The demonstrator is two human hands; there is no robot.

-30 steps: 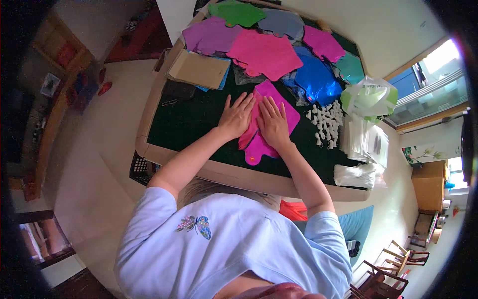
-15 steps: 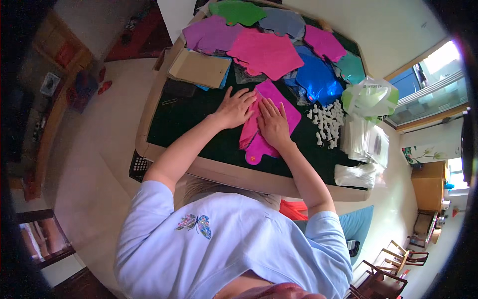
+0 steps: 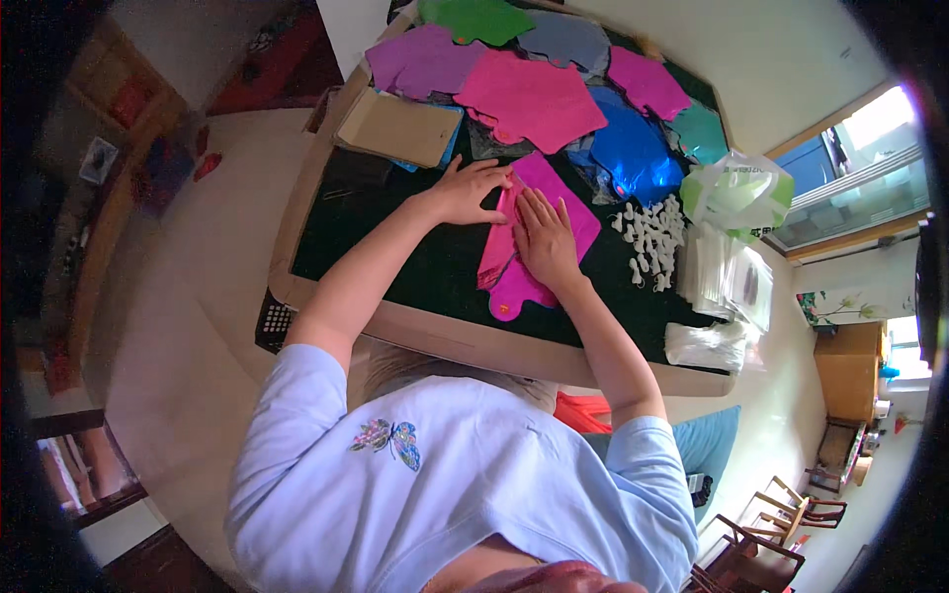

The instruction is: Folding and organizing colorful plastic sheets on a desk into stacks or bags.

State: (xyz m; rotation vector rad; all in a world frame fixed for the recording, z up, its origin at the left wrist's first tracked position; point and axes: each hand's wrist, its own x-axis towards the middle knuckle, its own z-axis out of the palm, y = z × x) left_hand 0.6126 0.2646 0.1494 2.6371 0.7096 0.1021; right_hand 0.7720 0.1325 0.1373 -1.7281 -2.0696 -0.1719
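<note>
Flat on the dark green table cover lies a magenta foil piece (image 3: 576,206) with a rounded tab at its near end, like a deflated foil balloon. Its left side is folded over into a narrow pinker strip (image 3: 495,252). My right hand (image 3: 547,242) rests flat on the piece, fingers stretched out along the strip. At the strip's far end my left hand (image 3: 461,194) touches the edge with its fingertips, thumb spread away from the fingers. Whether anything lies under the left fingertips is hidden.
Similar foil pieces in pink (image 3: 529,96), purple (image 3: 420,64), green (image 3: 474,18) and blue (image 3: 633,153) cover the far side. A tan cardboard sheet (image 3: 400,128) lies left. White string bundles (image 3: 647,237), clear plastic sleeves (image 3: 707,272) and a plastic bag (image 3: 736,193) sit right.
My left hand has shifted up and slightly left along the fold, and its thumb has spread from the fingers. My right hand stays nearly in place on the foil piece.
</note>
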